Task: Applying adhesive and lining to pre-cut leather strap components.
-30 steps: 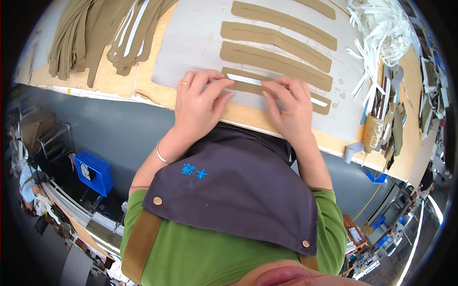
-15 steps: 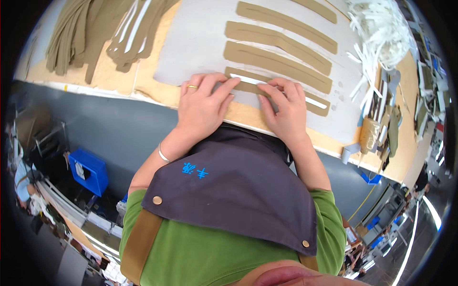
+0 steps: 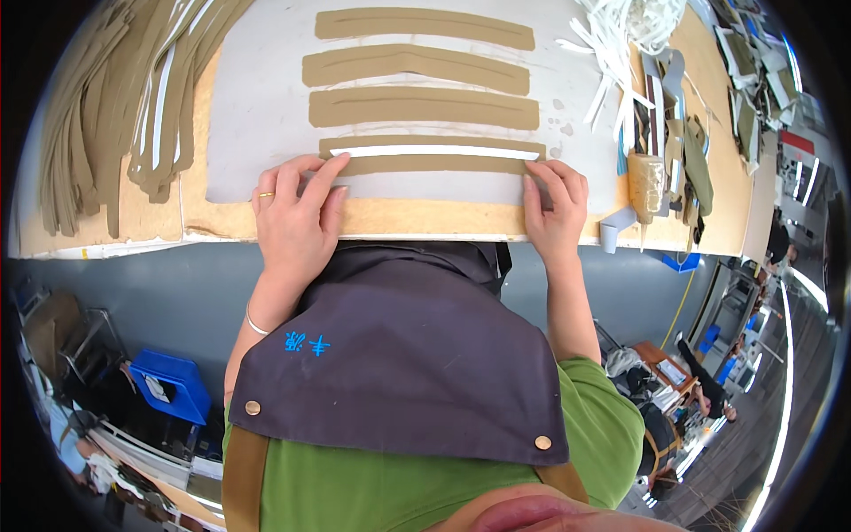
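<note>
A tan fabric piece (image 3: 417, 166) lies flat across the grey sheet near the table's front edge. Along its length runs a narrow white strip (image 3: 434, 152). My left hand (image 3: 297, 208) rests its fingertips at the strip's left end, with the thumb apart from the index finger. At the opposite end, the bent fingers of my right hand (image 3: 558, 208) touch down, its thumb a little below the index finger. Neither hand encloses anything that I can see. Beyond lie more tan pieces, including one (image 3: 424, 107) with a crease line along its upper side.
The grey sheet (image 3: 257, 133) covers part of the wooden table (image 3: 399, 217). Bundles of tan pieces (image 3: 89, 142) hang toward the left edge. White strips (image 3: 612, 53) lie heaped at the far right, near a tape-wrapped block (image 3: 647, 186). A blue bin (image 3: 168, 386) stands below left.
My hands have spread apart, from the white strip's middle out to its two ends. The strip now looks straight along the tan piece. The whole view has shifted and turned slightly.
</note>
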Demonstrator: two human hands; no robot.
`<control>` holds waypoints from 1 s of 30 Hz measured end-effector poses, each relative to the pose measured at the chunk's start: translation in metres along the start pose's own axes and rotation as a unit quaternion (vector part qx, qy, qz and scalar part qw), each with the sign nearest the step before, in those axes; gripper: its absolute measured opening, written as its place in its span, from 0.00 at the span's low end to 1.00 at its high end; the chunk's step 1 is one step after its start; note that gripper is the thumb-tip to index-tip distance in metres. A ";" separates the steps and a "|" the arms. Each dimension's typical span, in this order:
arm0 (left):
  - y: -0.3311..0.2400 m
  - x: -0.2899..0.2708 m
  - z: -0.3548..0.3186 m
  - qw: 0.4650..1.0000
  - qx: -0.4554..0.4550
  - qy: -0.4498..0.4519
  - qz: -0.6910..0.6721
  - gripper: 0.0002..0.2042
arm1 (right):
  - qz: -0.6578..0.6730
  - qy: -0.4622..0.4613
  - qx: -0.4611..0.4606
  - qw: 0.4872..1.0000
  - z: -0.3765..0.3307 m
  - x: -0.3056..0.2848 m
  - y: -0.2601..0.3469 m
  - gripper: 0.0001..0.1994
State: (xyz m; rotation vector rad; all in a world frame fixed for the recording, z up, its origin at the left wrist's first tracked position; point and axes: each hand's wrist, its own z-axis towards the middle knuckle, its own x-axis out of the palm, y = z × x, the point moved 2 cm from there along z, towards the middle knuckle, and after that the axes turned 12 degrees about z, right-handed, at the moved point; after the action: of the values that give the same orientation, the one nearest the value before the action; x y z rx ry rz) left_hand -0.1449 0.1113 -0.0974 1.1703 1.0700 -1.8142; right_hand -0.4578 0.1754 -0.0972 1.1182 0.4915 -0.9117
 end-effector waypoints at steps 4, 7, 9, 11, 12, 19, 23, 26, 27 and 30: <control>0.001 0.000 0.000 1.000 0.009 -0.002 0.001 0.17 | 0.003 -0.002 0.016 1.000 0.001 0.000 0.001 0.15; 0.001 0.000 0.000 1.000 0.014 -0.001 0.009 0.17 | 0.005 -0.010 0.014 1.000 -0.002 0.001 -0.001 0.15; 0.001 -0.001 0.001 1.000 0.015 0.001 0.009 0.17 | 0.006 -0.011 0.014 1.000 0.001 0.001 -0.001 0.15; 0.000 -0.001 0.001 1.000 0.017 0.002 0.009 0.17 | 0.006 -0.011 0.017 1.000 0.001 0.000 0.000 0.15; 0.000 -0.001 0.001 1.000 0.018 0.000 0.009 0.17 | 0.005 -0.012 0.018 1.000 0.001 0.000 0.000 0.15; 0.001 0.000 0.001 1.000 0.024 -0.005 0.010 0.18 | 0.016 0.011 0.025 0.999 0.000 -0.001 0.000 0.15; 0.000 -0.001 0.002 1.000 0.027 -0.002 0.013 0.18 | 0.008 -0.001 0.019 1.000 0.002 -0.001 0.000 0.16; 0.000 -0.003 0.001 1.000 0.027 0.007 0.011 0.18 | 0.007 -0.011 0.017 1.000 0.003 0.000 0.000 0.15; 0.000 -0.002 0.001 1.000 0.026 0.008 0.012 0.18 | 0.011 -0.017 0.023 1.000 0.002 0.000 -0.001 0.15; 0.001 0.000 0.001 1.000 0.024 0.005 0.014 0.18 | 0.012 -0.022 0.032 0.999 0.000 -0.001 0.001 0.16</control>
State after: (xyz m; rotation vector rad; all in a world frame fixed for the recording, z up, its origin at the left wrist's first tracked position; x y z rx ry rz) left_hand -0.1446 0.1104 -0.0977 1.2182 1.0159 -1.8242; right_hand -0.4574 0.1759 -0.0959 1.1577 0.4130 -0.9347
